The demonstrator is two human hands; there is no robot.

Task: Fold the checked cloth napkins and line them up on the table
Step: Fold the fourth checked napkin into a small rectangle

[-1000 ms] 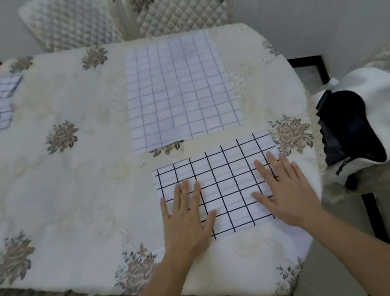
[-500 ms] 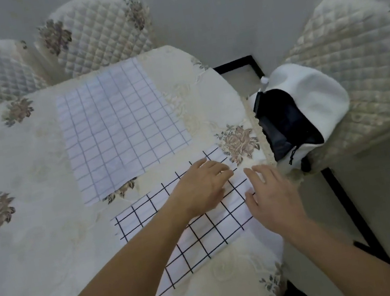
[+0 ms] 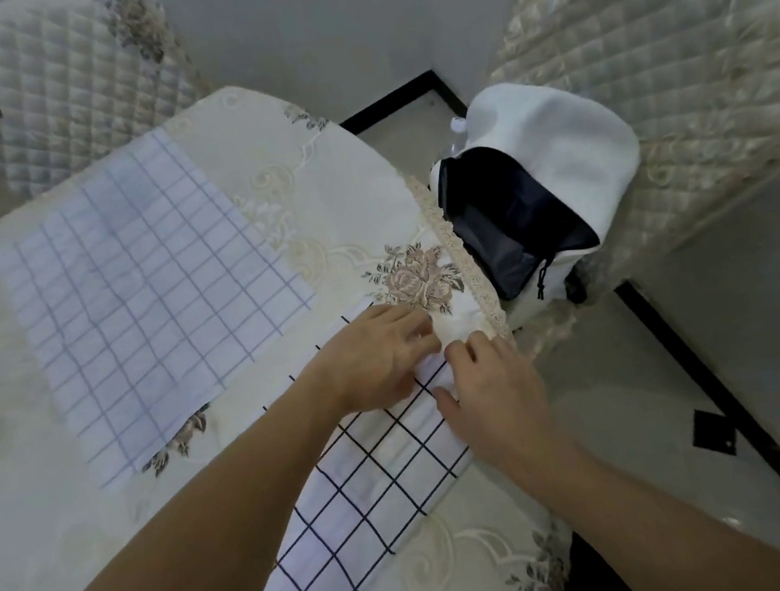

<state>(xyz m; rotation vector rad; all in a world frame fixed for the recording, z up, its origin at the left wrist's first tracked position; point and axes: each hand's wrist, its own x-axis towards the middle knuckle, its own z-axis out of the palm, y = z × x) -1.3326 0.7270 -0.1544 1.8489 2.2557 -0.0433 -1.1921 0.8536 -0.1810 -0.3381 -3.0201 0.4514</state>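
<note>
A white napkin with bold black checks [image 3: 361, 498] lies flat on the table near its right edge. My left hand [image 3: 377, 354] reaches across it, fingers curled at the napkin's far right corner. My right hand [image 3: 493, 391] sits beside it on the same right edge, its fingers bent over the cloth and its thumb on top; both seem to pinch that edge. Behind them lies a larger, pale blue checked napkin [image 3: 143, 297], spread open and flat.
The table wears a cream floral cloth [image 3: 25, 515] with a lace hem. A white and black bag [image 3: 542, 195] rests on a quilted chair [image 3: 680, 61] close to the right of the table. Another quilted chair [image 3: 49, 89] stands behind the table.
Both hands left the flat middle of the black-checked napkin and came together at its right edge. My view swung to the right, so the small folded napkins at the far left dropped out of sight.
</note>
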